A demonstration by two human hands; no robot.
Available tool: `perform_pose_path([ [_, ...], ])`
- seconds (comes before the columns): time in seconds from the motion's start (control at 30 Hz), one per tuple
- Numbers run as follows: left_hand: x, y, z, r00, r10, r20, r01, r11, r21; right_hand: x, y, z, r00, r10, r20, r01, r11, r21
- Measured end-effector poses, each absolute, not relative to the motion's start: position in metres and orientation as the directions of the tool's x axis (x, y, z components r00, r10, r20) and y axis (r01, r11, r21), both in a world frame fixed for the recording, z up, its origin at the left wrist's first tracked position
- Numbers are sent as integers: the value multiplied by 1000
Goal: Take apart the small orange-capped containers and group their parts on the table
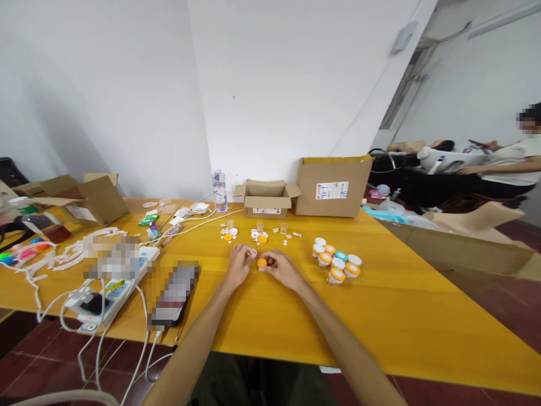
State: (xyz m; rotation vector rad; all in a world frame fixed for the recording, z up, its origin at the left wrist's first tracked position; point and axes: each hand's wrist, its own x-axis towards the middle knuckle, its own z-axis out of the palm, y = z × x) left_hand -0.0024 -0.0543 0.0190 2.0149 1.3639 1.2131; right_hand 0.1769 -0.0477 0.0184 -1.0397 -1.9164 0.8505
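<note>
My left hand is closed, its fingertips pinching a small white round piece that they partly hide. Beside it, my right hand grips a small orange round lid between thumb and fingers. The two pieces are close together but apart, low over the table. Just beyond my hands lie another orange lid, small white parts and a clear little cup. A second clear cup stands to the right. Further left is one more orange lid among white bits.
Several lidded small jars cluster on the right. An open carton, a larger box and a water bottle stand by the wall. Left are a phone, a power strip and cables. A person sits far right.
</note>
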Motion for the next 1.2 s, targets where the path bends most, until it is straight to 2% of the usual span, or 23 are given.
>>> perform_pose_path([
  [0.27,-6,-48,12,60,901,429,547,-389,741,175,-49,18,-371,872,318,376,455,-807],
  [0.4,-5,-50,13,47,903,426,541,-382,749,175,-52,22,-362,853,376,378,503,-777],
  [0.67,-2,-53,17,44,923,383,406,-366,837,175,-53,25,-293,823,487,352,567,-745],
  [0.87,2,-57,21,74,924,374,379,-373,847,184,-42,13,-171,850,498,525,506,-684],
  [1.03,4,-58,23,74,931,358,385,-358,851,195,-37,2,-156,864,478,722,431,-542],
  [1.2,4,-59,25,86,926,367,388,-370,844,192,-39,3,-160,861,484,759,420,-498],
])
